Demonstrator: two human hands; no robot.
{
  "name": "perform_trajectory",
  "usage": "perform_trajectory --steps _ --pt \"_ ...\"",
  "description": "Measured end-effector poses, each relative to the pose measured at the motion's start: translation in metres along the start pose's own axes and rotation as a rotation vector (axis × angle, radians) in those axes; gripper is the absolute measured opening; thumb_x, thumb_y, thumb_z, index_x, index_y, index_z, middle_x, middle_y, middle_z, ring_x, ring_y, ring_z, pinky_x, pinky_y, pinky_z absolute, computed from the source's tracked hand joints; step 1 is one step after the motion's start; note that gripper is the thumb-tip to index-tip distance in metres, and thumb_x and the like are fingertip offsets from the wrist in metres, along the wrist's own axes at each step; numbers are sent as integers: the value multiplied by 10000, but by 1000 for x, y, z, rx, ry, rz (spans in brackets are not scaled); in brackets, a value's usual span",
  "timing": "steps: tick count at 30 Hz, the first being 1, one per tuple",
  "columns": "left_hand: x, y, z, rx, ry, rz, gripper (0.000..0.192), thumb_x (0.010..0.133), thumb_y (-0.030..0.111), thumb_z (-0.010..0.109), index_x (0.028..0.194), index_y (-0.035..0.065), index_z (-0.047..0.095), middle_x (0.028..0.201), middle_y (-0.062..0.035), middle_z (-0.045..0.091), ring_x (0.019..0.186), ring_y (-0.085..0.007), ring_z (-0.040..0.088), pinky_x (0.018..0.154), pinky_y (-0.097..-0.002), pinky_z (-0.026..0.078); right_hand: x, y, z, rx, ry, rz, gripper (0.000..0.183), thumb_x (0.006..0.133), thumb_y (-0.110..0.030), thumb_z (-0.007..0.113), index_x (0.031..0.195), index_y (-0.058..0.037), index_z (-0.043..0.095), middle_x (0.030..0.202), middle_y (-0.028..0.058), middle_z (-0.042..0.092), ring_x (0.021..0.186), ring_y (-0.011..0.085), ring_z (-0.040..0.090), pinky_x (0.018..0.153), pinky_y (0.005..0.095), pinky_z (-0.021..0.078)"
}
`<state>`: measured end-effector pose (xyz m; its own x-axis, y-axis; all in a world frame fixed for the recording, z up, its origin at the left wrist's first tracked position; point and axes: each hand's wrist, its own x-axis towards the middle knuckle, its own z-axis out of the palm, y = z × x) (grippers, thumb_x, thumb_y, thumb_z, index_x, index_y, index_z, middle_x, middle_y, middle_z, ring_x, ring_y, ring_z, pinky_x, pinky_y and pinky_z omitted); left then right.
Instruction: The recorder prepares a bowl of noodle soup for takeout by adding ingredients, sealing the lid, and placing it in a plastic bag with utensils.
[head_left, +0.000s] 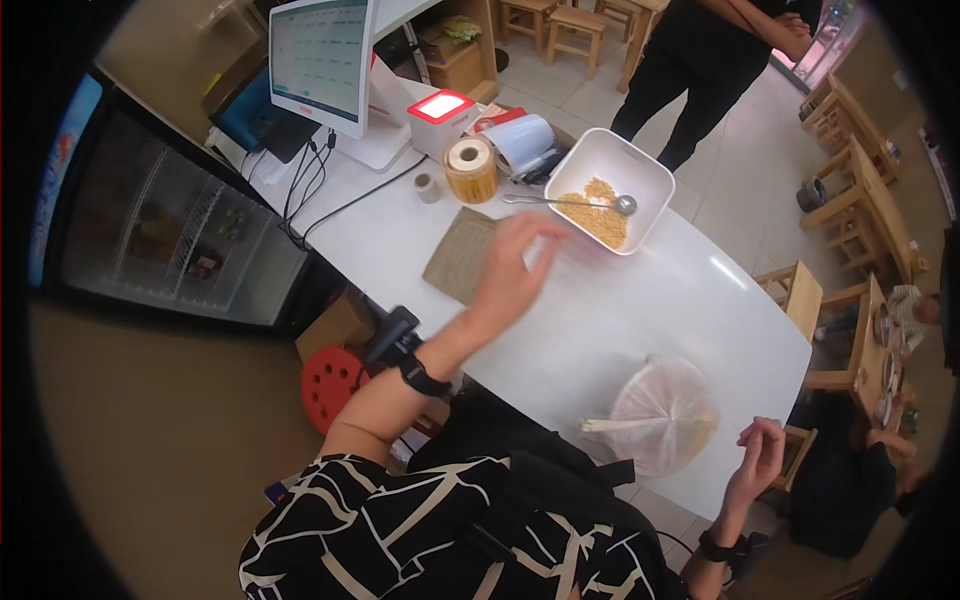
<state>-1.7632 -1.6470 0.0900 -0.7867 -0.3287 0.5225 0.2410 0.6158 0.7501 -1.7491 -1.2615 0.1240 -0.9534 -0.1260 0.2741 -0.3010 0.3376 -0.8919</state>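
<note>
My left hand (517, 262), blurred by motion, is over the white counter with thumb and fingers apart and nothing visible in it. Just beyond its fingertips stands a white square tub (652, 176) with crushed yellow-brown bits (596, 223), perhaps peanuts. A metal spoon (555, 201) lies across the tub, its handle over the rim. Partly under my left hand is a folded greenish-brown cloth (454, 255). Nearer me, a round bowl wrapped in clear plastic (660, 442) has light chopsticks (607, 425) on top. My right hand (761, 457) hovers to its right, fingers loosely curled, nothing seen in them.
A monitor (319, 64), a lit red-and-white scanner box (442, 112), a label roll (471, 172) and a small roll (426, 187) stand on the counter (547, 345). Cables (322, 165) cross its left edge. Beyond it, a person (690, 71) stands with folded arms. A red stool (330, 386) sits below.
</note>
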Motion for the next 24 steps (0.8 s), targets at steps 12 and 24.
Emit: perform_trajectory --steps 12,24 --pt "146 -164 -42 765 -352 -256 364 717 335 674 968 75 628 976 -109 631 924 -298 585 814 -462 398 127 -129 208 -309 -420 -277 108 785 75 513 844 4 570 729 88 528 658 181 521 593 255 397" --pt "181 -186 -39 -92 -369 -209 190 787 170 634 917 48 569 863 -96 619 801 -208 611 695 -344 477 256 -55 360 -373 -515 -260 279 785 -53 613 1046 -31 516 961 123 522 756 202 550 685 297 456"
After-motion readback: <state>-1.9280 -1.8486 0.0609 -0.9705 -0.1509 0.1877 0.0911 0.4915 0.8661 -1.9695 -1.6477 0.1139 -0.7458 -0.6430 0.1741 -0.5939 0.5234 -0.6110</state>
